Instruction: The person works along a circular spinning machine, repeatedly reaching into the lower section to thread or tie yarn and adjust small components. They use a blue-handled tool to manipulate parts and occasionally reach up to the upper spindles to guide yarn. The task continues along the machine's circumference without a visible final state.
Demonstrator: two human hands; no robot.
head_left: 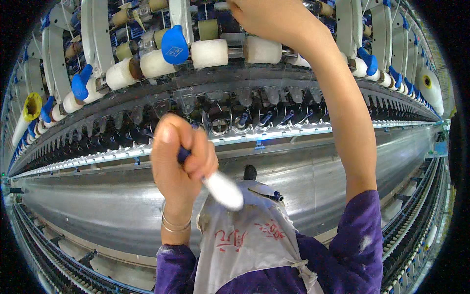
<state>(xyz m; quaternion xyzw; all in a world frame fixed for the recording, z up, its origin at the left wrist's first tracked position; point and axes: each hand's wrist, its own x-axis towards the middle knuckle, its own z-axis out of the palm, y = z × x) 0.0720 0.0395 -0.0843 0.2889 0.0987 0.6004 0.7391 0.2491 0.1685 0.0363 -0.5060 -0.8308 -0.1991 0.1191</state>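
Observation:
My left hand [178, 147] is closed around a yarn bobbin [225, 192]. Its blue tube end shows between the fingers, and the white yarn-wound end, smeared by motion, points down to the right over my apron. My right hand [274, 18] reaches up to the drafting rollers at the top of the view. The upper edge cuts off most of its fingers, so their grip is hidden. Just below it sits a white roller [263, 50], with another white roller [209, 53] to its left.
Blue-tipped pressure arms [175, 45] line the spinning frame. Below runs a row of spindles [242, 120] behind a bright metal rail [230, 141]. A grey apron [249, 235] covers my front, with a blue tube end [278, 196] at its pocket. Another machine row stands at lower right.

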